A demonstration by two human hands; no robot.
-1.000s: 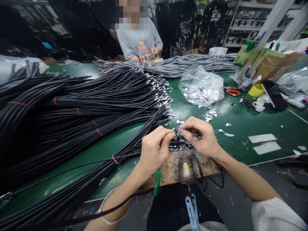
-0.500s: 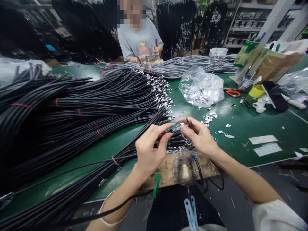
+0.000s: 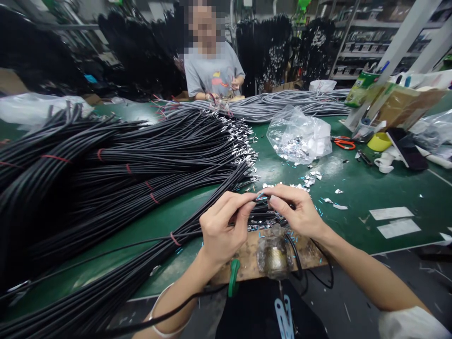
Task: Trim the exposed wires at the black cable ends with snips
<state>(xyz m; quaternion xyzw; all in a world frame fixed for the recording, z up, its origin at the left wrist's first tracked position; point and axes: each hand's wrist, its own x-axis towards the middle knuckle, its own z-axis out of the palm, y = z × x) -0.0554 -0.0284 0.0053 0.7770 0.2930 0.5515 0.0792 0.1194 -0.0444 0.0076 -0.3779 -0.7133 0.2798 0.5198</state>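
Note:
In front of my chest my left hand (image 3: 226, 226) is closed, thumb and forefinger pinching the end of a black cable. Thin blue and pale wires (image 3: 260, 196) stick out of it between my two hands. My right hand (image 3: 296, 209) pinches these wires from the other side, its fingertips nearly meeting the left ones. Something dark and slim shows in the right fingers, too small to name. Beneath both hands lie black cable ends (image 3: 264, 217) and a worn wooden board (image 3: 247, 245) carrying a plastic-wrapped metal device (image 3: 275, 256).
Bundles of black cables (image 3: 169, 150), banded in red, cover the left side of the green table (image 3: 318, 254). A clear bag (image 3: 300, 134) of scraps, orange-handled scissors (image 3: 344, 142) and paper strips (image 3: 391, 213) lie right. Across the table a person (image 3: 215, 70) works beside grey cables (image 3: 289, 103).
My fingertips have drawn closer around the wires, and the right fingers have lowered and flattened. The whole view has shifted slightly, with things appearing lower and further right.

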